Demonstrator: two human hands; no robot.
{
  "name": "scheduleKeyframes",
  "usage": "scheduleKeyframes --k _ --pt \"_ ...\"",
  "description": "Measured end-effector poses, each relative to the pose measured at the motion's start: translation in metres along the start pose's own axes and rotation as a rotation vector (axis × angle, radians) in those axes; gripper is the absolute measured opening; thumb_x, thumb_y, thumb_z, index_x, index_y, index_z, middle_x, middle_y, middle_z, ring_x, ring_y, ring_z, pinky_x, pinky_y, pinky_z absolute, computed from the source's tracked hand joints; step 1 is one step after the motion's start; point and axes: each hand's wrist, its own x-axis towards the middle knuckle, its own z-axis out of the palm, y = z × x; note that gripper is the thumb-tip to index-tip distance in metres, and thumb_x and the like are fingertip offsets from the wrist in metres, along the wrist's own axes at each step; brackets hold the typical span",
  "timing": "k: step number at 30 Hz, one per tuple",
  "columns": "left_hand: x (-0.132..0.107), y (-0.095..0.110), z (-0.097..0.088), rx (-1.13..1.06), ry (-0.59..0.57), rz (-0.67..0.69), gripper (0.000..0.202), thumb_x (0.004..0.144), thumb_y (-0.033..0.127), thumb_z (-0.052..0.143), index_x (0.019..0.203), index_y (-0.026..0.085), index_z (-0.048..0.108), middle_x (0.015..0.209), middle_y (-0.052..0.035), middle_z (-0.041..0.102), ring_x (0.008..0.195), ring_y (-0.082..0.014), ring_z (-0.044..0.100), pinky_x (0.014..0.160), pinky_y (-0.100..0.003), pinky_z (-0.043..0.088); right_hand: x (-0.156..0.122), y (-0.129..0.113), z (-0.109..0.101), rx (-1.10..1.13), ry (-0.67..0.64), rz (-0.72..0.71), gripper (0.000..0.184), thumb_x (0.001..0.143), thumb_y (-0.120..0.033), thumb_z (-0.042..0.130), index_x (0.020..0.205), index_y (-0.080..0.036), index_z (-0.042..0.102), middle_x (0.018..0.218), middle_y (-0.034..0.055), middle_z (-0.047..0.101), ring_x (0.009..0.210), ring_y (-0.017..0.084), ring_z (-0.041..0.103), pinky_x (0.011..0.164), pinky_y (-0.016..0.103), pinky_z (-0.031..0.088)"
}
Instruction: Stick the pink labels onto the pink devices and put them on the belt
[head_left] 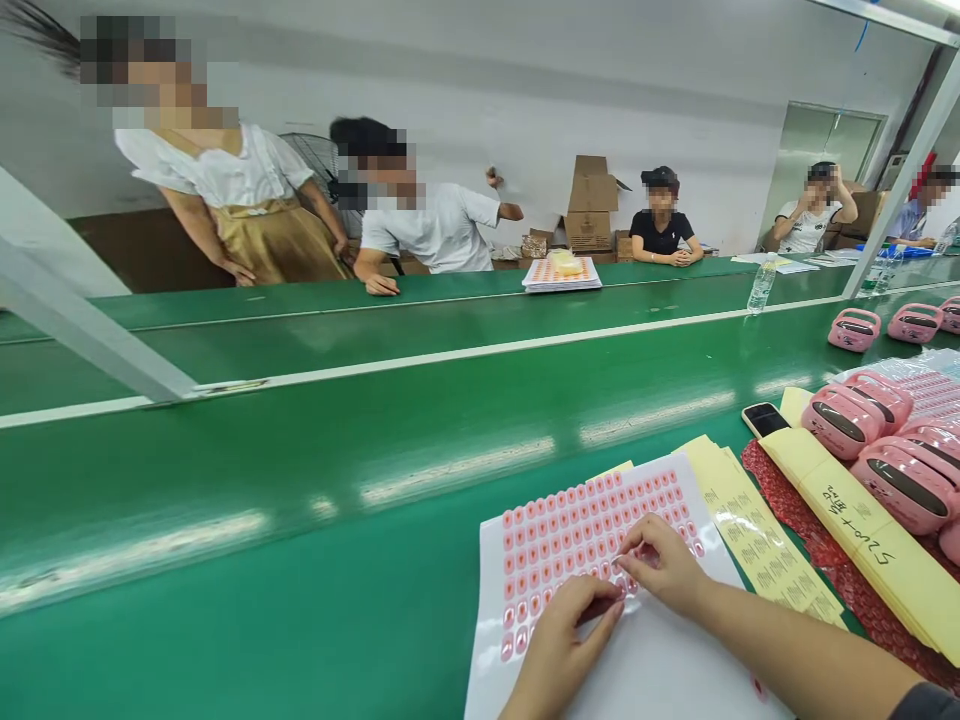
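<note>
A white sheet of stickers (555, 540) lies on the green table in front of me, printed with rows of small pink rounded stickers that have red-orange centres. My left hand (571, 640) rests over the sheet's lower rows, thumb and forefinger pinched near the row ends; its fingertips hide what is between them. Close by on the right, my right hand (664, 570) pinches with thumb and forefinger at the edge of the rows. A small pale bit shows at those fingertips, apparently a sticker. The lower part of the sheet is bare white, with a single pink sticker (760, 687) near the right forearm.
Yellow label sheets (757, 530) and a yellow stack with handwriting (862, 540) lie to the right, over red bubble wrap (817, 510). Beyond are a phone (765, 420) and several pink handled devices (907, 480). A water bottle (762, 285) stands farther off. Several people are across the table.
</note>
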Motion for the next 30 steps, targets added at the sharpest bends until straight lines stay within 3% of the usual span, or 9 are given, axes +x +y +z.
scheduleKeyframes --k 30 --pt "0.0005 0.0094 -0.001 0.041 -0.009 -0.012 0.014 0.074 0.031 0.052 0.074 0.023 0.064 0.074 -0.0028 0.068 0.072 -0.0196 0.062 0.066 -0.03 0.052 -0.0002 -0.0024 -0.0036 -0.011 -0.013 0.002 0.009 0.071 -0.013 0.06 0.071 -0.022 0.059 0.077 0.0012 0.055 0.073 0.016 0.053 0.065 0.028 0.046"
